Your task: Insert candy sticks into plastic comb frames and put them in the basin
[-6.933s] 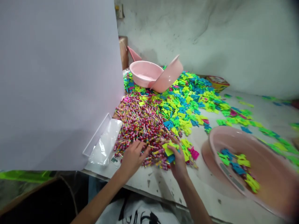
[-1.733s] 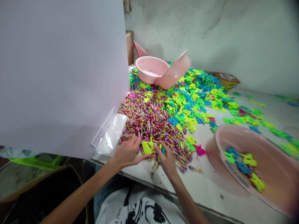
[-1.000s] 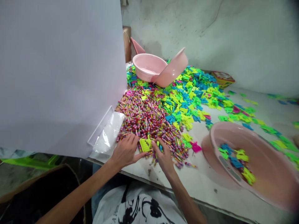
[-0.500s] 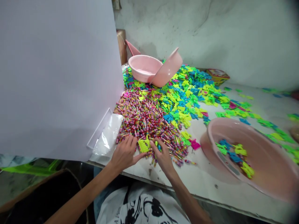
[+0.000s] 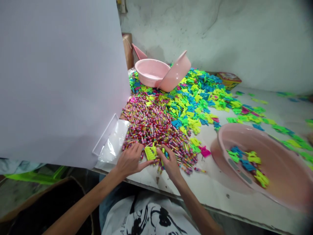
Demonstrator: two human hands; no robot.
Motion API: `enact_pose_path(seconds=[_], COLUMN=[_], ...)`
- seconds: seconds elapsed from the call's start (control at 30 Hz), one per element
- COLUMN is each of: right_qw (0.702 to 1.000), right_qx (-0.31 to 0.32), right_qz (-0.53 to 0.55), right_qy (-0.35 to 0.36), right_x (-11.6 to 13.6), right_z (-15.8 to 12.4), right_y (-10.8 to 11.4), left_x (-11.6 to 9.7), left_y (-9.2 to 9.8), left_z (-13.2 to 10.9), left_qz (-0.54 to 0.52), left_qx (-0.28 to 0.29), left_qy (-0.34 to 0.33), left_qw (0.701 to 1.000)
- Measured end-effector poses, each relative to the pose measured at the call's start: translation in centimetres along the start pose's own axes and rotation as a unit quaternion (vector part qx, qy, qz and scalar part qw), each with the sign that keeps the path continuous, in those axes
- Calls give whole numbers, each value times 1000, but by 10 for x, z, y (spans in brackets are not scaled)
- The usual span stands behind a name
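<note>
A small yellow-green plastic piece [image 5: 150, 152] stands at the near edge of a heap of small multicoloured tubes [image 5: 154, 125]. My left hand [image 5: 129, 160] pinches its left side with thumb and fingers. My right hand [image 5: 168, 163] holds its right side, fingers curled, with other small pieces half hidden under them. Both hands rest on the white table [image 5: 210, 192] close to its front edge.
Yellow, green, blue and pink plastic pieces [image 5: 200, 101] spread across the table behind the tubes. A tilted pink basin [image 5: 281, 176] at the right holds several of them. Two more pink basins [image 5: 156, 70] stand at the back. A white board [image 5: 61, 78] and clear bags [image 5: 112, 147] fill the left.
Both hands have stayed on the yellow-green piece at the heap's near edge, shifting only slightly. 6.9 s ago the right hand held pieces further right and the left hand reached into the tubes.
</note>
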State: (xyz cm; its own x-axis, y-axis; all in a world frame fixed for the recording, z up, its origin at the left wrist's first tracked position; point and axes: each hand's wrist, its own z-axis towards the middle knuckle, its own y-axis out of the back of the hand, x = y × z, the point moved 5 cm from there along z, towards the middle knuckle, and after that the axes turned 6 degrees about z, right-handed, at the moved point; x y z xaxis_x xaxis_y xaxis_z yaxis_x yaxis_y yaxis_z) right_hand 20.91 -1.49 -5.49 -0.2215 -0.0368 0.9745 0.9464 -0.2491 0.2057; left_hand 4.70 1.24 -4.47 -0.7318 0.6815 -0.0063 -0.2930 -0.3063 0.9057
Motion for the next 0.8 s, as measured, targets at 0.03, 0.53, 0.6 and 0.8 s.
enact_pose_path(seconds=[0.03, 0.53, 0.6, 0.8], right_qw=[1000, 994, 992, 982], right_qx=[4, -23, -26, -36], right_qz=[2, 85, 103, 147], right_qy=[-2, -60, -72, -114], right_x=[0, -16, -21, -34], right_z=[-1, 8, 8, 5], right_y=[0, -1, -3, -6], left_x=[1, 0, 2, 4], left_y=[-1, -1, -1, -10], left_z=[-1, 3, 4, -4], left_qz=[-5, 25, 24, -37], left_qx=[1, -37, -29, 9], left_qy=[0, 22, 24, 20], left_qw=[1000, 999, 999, 999])
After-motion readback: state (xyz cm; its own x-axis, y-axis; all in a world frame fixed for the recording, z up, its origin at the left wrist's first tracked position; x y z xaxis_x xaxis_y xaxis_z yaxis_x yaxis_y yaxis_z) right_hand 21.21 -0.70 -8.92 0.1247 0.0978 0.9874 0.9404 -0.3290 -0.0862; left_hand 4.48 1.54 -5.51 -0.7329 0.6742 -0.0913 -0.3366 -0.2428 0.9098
